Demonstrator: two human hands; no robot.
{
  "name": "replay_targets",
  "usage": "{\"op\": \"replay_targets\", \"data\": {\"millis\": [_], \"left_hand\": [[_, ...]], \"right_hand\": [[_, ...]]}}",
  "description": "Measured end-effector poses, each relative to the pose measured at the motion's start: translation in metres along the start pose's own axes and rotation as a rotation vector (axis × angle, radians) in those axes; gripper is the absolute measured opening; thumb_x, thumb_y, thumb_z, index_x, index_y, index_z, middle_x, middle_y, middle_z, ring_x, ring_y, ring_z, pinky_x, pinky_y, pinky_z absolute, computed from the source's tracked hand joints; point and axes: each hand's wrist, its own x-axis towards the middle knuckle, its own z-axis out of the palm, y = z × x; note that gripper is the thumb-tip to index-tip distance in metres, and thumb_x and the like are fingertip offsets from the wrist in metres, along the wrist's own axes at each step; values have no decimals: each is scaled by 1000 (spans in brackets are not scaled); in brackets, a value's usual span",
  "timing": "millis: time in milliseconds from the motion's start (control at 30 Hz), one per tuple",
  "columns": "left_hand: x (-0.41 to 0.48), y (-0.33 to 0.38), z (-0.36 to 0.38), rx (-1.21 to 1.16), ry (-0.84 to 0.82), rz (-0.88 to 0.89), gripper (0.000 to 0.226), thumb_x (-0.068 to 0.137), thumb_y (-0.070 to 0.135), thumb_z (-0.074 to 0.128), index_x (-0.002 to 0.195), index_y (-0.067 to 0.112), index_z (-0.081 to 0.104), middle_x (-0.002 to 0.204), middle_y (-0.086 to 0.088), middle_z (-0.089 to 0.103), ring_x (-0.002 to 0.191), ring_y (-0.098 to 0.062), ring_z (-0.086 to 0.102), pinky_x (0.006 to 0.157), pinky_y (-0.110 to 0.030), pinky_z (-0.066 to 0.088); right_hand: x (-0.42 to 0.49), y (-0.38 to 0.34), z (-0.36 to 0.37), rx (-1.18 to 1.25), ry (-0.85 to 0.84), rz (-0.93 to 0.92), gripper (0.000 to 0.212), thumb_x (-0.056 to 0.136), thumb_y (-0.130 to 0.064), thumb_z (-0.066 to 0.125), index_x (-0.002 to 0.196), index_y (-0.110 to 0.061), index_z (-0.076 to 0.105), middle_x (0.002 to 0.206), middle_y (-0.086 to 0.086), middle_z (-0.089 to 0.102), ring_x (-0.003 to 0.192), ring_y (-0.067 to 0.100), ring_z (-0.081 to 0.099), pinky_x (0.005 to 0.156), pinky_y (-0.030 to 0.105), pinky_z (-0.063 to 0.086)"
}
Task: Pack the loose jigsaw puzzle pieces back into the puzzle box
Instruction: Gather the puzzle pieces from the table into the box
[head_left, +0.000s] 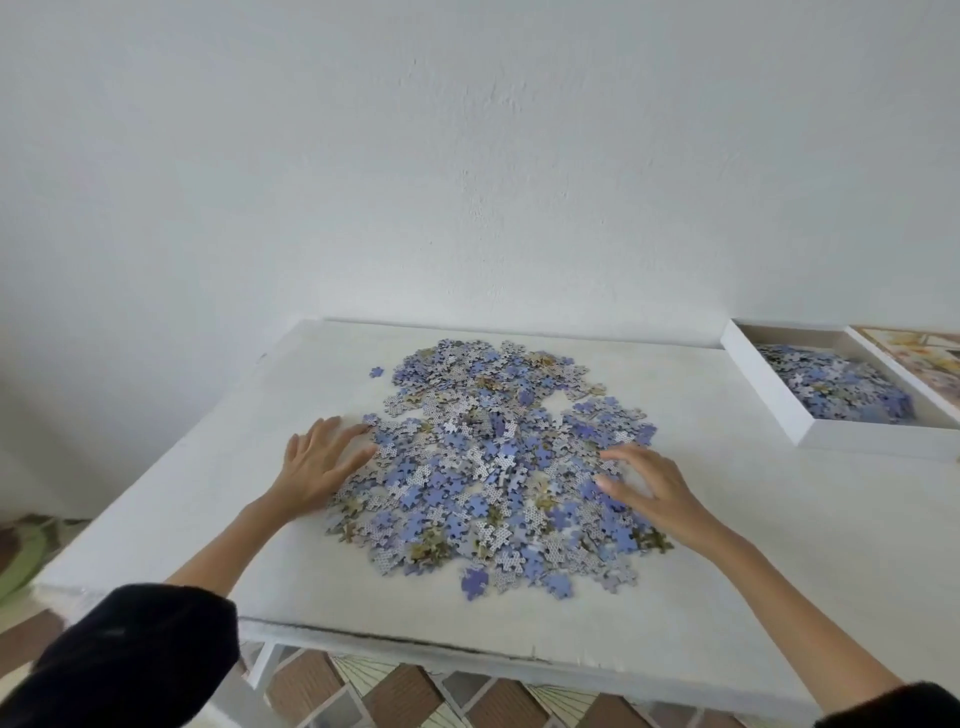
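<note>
Flanking the puzzle pieces (498, 467) on the table (727, 519), your left hand (322, 462) and right hand (649, 493) lie open, fingers spread, seemingly to rake them together. Off right sits the puzzle box (769, 384), partly filled, a lid (914, 358) perhaps beside it; nothing blocks the path.

One head-worn wide-angle view — forward and down, close above the white table (753, 545) against the wall (467, 156).
</note>
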Motion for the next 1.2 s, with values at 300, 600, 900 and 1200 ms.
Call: {"op": "replay_targets", "data": {"millis": [300,600,900,1200], "left_hand": [[-31,51,18,-70,-111,186,123,42,101,21,146,38,1,156,-4,-7,143,-25,-2,111,-54,-2],[-49,70,31,39,-196,365,118,40,100,34,138,53,-12,154,3,-18,142,-25,-13,105,-61,-16],[-28,85,31,106,-143,397,100,48,99,21,136,57,-1,154,2,5,141,-21,9,111,-60,4],[-13,89,33,-28,-4,449,67,64,84,40,118,45,50,115,10,44,106,-9,36,82,-31,28]], "right_hand": [[-66,-28,19,-66,-155,78,112,33,-99,36,130,-60,-3,152,-2,-20,140,23,-19,111,49,-7],[-63,-58,56,-204,-117,48,127,27,-102,23,131,-50,-28,143,7,-40,134,30,-32,107,52,-14],[-33,-67,63,-299,-30,51,126,29,-102,5,140,-46,-12,153,4,-19,140,31,-14,111,53,-4],[-22,-67,61,-358,122,-43,97,52,-91,20,131,-37,38,138,-1,28,128,23,21,105,42,19]]}}
